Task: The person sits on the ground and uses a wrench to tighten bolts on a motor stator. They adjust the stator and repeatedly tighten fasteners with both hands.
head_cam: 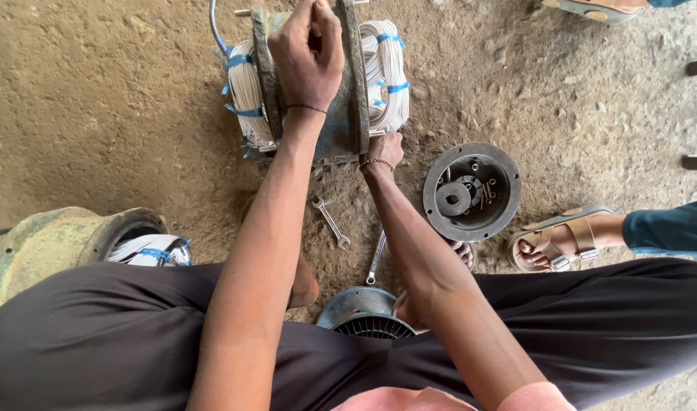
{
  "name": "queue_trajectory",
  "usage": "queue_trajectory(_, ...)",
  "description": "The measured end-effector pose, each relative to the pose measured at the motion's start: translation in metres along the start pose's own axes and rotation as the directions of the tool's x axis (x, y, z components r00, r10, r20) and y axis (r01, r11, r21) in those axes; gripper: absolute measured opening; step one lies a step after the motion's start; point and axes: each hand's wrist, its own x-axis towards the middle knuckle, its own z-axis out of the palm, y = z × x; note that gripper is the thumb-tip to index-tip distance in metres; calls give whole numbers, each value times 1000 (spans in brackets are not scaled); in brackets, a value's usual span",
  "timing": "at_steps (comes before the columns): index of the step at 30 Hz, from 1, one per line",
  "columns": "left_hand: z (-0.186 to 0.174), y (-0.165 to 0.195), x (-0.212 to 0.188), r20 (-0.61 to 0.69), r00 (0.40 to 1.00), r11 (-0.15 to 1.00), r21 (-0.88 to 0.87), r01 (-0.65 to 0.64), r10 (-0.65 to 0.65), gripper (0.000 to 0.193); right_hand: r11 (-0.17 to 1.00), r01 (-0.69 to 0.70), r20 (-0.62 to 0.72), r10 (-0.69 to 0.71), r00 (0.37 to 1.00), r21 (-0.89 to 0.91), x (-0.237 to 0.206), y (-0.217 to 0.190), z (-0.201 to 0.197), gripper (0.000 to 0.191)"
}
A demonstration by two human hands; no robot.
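A motor stator with a grey metal housing lies on the dirt floor, white wire windings tied with blue bands bulging from both ends. My left hand rests on top of the housing with the fingers closed around its upper part. My right hand grips the lower right edge of the housing, next to the right-hand windings.
Two spanners lie on the floor between my arms. A round end cover holding small parts sits to the right. A second stator housing lies at left, a fan cover near my legs. Another person's sandalled foot is at right.
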Motion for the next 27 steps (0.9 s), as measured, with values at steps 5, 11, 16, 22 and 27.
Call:
queue_trajectory(5, 0, -2, -3, 20, 999, 998, -46, 41, -40, 30, 999, -32, -44, 32, 999, -9, 1, 5, 12, 19)
queue_trajectory(11, -1, -3, -5, 6, 1000, 1000, -13, 19, -18, 34, 987, 85, -61, -94, 994, -135, 5, 17, 23, 27)
queue_trajectory(16, -2, 2, -2, 6, 1000, 999, -36, 31, -31, 31, 988, 145, -100, -139, 985, 54, 17, 24, 24, 27)
queue_trajectory(22, 0, 0, -1, -5, 1000, 1000, -10, 13, -13, 33, 984, 175, -17, -175, 984, -23, 22, 25, 22, 27)
queue_trajectory(27, 5, -7, -1, -11, 1000, 1000, -14, 16, -16, 36, 999, 40, 55, -40, 998, 17, 24, 22, 22, 30)
